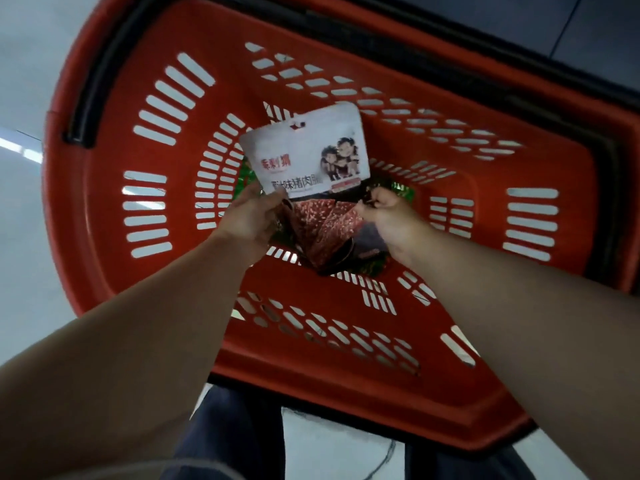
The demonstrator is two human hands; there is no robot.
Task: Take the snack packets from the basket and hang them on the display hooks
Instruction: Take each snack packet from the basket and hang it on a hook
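So a white-topped foil snack packet (304,161) with a cartoon print is being held up over the bottom of the slotted red plastic shopping basket (114,157). It's pinched at its lower left edge by the left hand (251,220), and the dark red printed lower part is gripped from the other side by the right hand (388,220), fingers curled on it. From both grips the packet runs up and away, long axis pointing toward the far wall of the basket, and the hang-hole end is the end farthest from the fingers. Neither hand looks nearer to that end. More packets, green-edged ones (401,192), can be glimpsed underneath the grips. No display hooks are in view, so the lift-out probably comes first.
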